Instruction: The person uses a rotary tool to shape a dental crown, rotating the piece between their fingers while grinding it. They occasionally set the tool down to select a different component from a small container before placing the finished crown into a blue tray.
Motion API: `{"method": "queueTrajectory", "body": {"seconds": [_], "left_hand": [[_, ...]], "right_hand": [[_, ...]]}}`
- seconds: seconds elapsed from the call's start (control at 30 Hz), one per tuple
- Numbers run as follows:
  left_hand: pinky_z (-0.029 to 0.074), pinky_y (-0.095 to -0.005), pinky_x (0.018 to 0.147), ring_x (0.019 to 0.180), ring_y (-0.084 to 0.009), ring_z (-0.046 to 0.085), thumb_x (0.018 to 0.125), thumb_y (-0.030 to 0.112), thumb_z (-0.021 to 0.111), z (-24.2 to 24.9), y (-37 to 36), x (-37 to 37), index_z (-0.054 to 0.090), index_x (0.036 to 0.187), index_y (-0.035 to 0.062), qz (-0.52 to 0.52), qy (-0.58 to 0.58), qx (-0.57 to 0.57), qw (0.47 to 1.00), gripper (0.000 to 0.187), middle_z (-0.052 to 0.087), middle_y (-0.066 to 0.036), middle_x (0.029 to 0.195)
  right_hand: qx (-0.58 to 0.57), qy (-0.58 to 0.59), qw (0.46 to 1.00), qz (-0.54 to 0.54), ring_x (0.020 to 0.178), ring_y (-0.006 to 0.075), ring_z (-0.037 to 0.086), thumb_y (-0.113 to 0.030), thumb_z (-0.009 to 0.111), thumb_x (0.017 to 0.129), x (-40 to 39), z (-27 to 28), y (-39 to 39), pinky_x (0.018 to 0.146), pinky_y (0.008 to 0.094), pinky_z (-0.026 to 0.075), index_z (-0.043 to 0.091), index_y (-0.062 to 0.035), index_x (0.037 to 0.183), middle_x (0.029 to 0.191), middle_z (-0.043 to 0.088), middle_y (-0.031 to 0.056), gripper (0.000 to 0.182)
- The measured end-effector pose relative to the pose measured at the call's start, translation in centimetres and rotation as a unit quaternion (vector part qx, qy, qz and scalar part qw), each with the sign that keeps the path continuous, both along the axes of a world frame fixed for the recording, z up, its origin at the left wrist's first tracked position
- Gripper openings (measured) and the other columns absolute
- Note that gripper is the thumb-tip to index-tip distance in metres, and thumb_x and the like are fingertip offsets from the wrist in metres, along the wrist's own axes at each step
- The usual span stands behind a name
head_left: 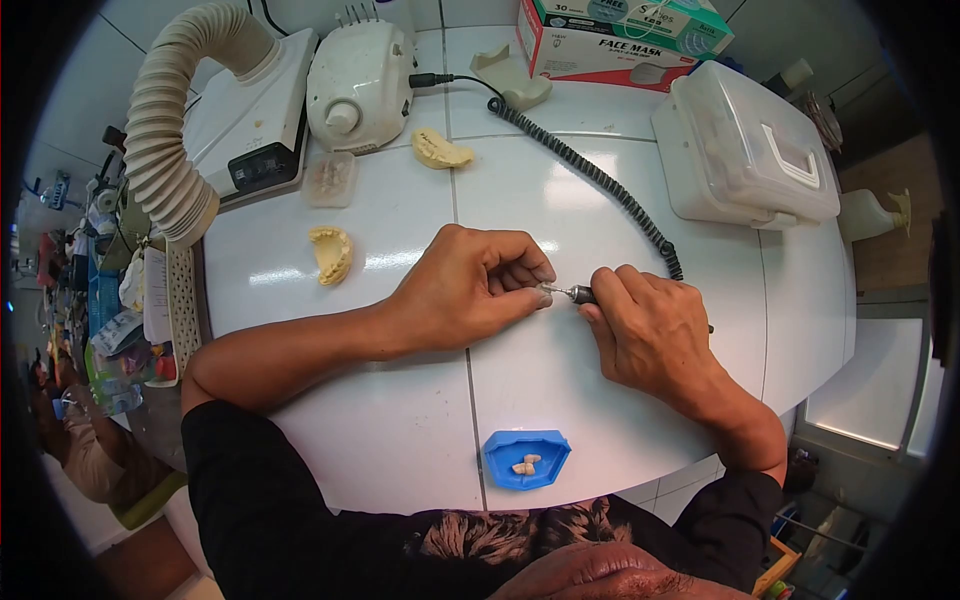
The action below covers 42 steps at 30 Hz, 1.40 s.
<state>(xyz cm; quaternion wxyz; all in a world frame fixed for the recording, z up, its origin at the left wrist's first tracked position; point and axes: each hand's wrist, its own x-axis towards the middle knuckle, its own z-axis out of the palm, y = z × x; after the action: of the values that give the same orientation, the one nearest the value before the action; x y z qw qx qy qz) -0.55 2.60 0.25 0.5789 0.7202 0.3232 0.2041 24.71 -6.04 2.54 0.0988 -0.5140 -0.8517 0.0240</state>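
Observation:
My left hand [455, 285] pinches a small pale piece [546, 289] between thumb and fingertips; its exact kind is too small to make out. In my right hand [655, 330] is a dark rotary handpiece [581, 294], its thin bit pointing left and reaching the piece. A coiled black cord [590, 170] runs from near my right hand up to the white control unit [355, 85]. Close to my body, a blue tray [498, 478] holds a few tooth-coloured pieces [526, 465]. A yellowish dental cast [332, 256] lies left of my left hand.
Another cast [440, 150] and a small clear box [329, 181] lie farther back. A ribbed hose [165, 120] arches from a white machine [250, 115] at left. Face mask boxes [625, 45] and a handled plastic case [740, 150] stand at back right. A person sits far left.

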Motion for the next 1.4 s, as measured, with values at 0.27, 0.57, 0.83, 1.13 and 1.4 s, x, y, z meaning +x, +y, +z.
{"method": "queueTrajectory", "body": {"seconds": [0.27, 0.57, 0.83, 1.13, 1.4], "left_hand": [[0.058, -0.0225, 0.07, 0.081, -0.0081, 0.074, 0.096, 0.009, 0.084, 0.11, 0.01, 0.04, 0.079, 0.113, -0.0025, -0.004, 0.005, 0.01, 1.0, 0.021, 0.082, -0.007, 0.093], [0.058, -0.0225, 0.069, 0.08, -0.0079, 0.074, 0.096, 0.009, 0.084, 0.14, -0.08, 0.07, 0.079, 0.112, -0.0024, -0.003, 0.001, 0.008, 1.0, 0.02, 0.082, -0.007, 0.092], [0.057, -0.0223, 0.069, 0.079, -0.0074, 0.073, 0.095, 0.009, 0.084, 0.06, -0.04, 0.08, 0.078, 0.111, -0.0021, -0.005, 0.012, 0.017, 1.0, 0.02, 0.082, -0.007, 0.092], [0.058, -0.0229, 0.069, 0.08, -0.0079, 0.074, 0.095, 0.009, 0.084, 0.14, -0.1, -0.05, 0.078, 0.11, -0.0026, -0.006, 0.004, 0.013, 1.0, 0.02, 0.081, -0.007, 0.092], [0.059, -0.0235, 0.07, 0.081, -0.0086, 0.075, 0.096, 0.008, 0.083, 0.07, -0.14, -0.17, 0.077, 0.11, -0.0028, 0.0, -0.002, 0.023, 1.0, 0.02, 0.081, -0.007, 0.092]], "right_hand": [[-0.001, 0.007, 1.0, 0.001, 0.058, 0.0266, 0.066, -0.024, 0.077, 0.102, 0.13, -0.05, 0.03, 0.052, 0.0409, 0.049, 0.06, -0.0069, 0.093, 0.073, 0.058, 0.0071, 0.026], [0.005, 0.002, 1.0, 0.008, 0.058, 0.0259, 0.066, -0.024, 0.078, 0.102, 0.07, -0.1, 0.06, 0.052, 0.0406, 0.049, 0.061, -0.007, 0.094, 0.073, 0.057, 0.007, 0.025], [0.004, 0.007, 1.0, 0.007, 0.058, 0.0263, 0.066, -0.024, 0.078, 0.101, 0.12, -0.1, 0.09, 0.052, 0.0408, 0.049, 0.061, -0.007, 0.094, 0.074, 0.057, 0.0072, 0.025], [0.002, 0.006, 1.0, 0.005, 0.059, 0.0262, 0.066, -0.025, 0.078, 0.101, 0.32, -0.14, -0.01, 0.053, 0.0406, 0.05, 0.061, -0.0076, 0.094, 0.074, 0.058, 0.0069, 0.025], [-0.003, -0.003, 1.0, 0.005, 0.059, 0.0258, 0.066, -0.025, 0.078, 0.101, 0.36, -0.05, -0.08, 0.053, 0.0402, 0.05, 0.061, -0.0076, 0.094, 0.074, 0.058, 0.0069, 0.026]]}}
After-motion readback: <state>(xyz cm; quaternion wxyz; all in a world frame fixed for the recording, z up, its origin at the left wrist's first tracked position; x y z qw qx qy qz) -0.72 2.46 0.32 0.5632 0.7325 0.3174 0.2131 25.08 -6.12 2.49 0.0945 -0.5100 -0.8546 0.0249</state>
